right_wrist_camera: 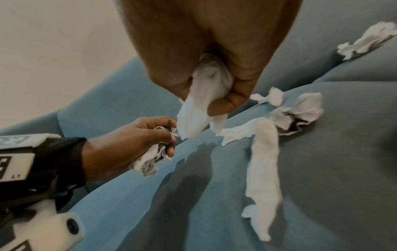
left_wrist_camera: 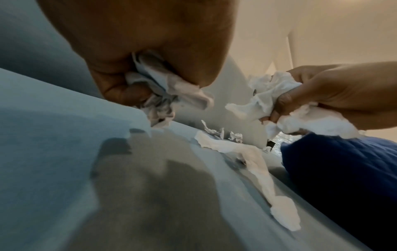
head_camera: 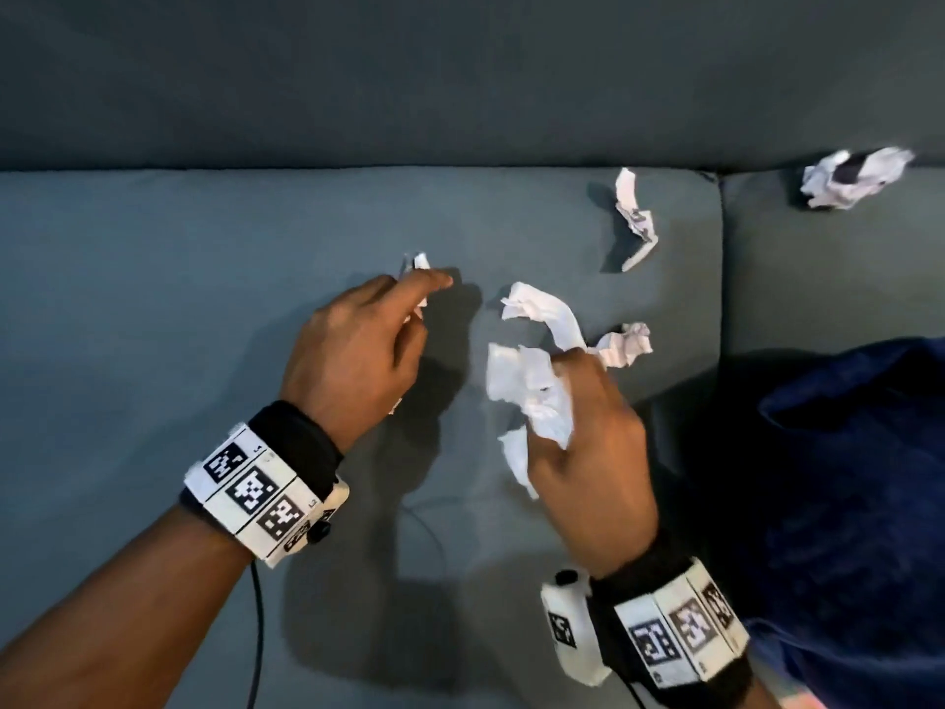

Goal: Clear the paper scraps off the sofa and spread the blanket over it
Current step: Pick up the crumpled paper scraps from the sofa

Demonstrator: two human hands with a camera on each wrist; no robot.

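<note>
Nearest the camera, two forearms reach over a blue-grey sofa, each wrist wrapped in a black band w/ white marker blocks. The right hand hangs above the seat cushion, fingers clenched round a bunch of white paper scraps; loose ends spill out above and below the fist. The right wrist view shows the same wad squeezed btwn thumb and curled fingers. To its left, at about the same depth, the left hand also sits above the cushion, fingers curled on a smaller crumpled scrap w/ dark print on it, bits poking out past the knuckles; the index finger is partly extended.

At the right edge, on the next seat cushion, a dark blue blanket lies bunched in a heap, not spread.

Just beyond the right hand, a long white strip lies flat on the cushion, seen best from the wrist cams, w/ a crumpled scrap at its far end. Further back, near the cushion's right rear corner, a twisted scrap w/ print stands partly upright. Farthest off, a larger crumpled piece rests on the adjoining cushion against the foot of the backrest. A pale wall shows beyond the sofa in the wrist views.
</note>
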